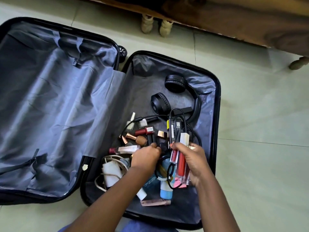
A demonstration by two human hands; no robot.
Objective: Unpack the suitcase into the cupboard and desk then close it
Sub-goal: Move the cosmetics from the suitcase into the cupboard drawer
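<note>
Right hand point(192, 158) gripping lip gloss tubes point(181, 162), left hand point(146, 157) pinching an indistinct dark item, suitcase point(215, 114) clutter partly hidden.

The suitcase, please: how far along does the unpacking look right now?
The left half of the suitcase holds nothing visible. In hand: the right hand grips lip gloss tubes; the left hand pinches a small dark item. Left: headphones, nail polish bottles, charger, then closing.
</note>
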